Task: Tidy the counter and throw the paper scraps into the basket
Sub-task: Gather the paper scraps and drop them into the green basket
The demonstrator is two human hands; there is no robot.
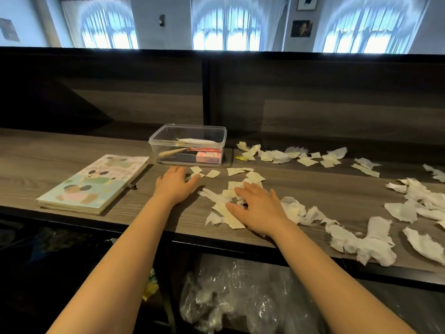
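Head view, single frame.

Counter (72, 150): grey wood-grain top with a dark front edge, running across the middle of the frame; a dark panel stands behind it.

Left hand (175, 185): centre of frame, palm down and flat on the counter, fingers loosely spread and pointing to the right. Grip wide, nothing held. Fingertips touch a small cream scrap (198, 175).

Right hand (256, 208): just right of centre, palm down, fingers splayed wide over a heap of paper scraps (225, 208). It presses on the heap; nothing is pinched that I can make out.

Scraps, near heap: cream and white pieces under and to the left of the right hand, reaching close to the counter's front edge.

Scraps, back row (289, 156): cream and white bits strung along the rear of the counter, right of the clear box.

Scraps, right side (361, 242): larger torn white tissue pieces from lower centre-right to the right edge of the frame.

Clear box (187, 145): lidless plastic tub, upper centre, just beyond the left hand; holds a pink-and-white pack, something red, and a pencil-like stick.

Notebook (96, 184): pastel cover, lying flat at left of frame; a dark pen (132, 186) pokes out beside its right edge.

Basket: cannot tell which object it is. A clear plastic bag (240, 292) sits below the counter edge, bottom centre.
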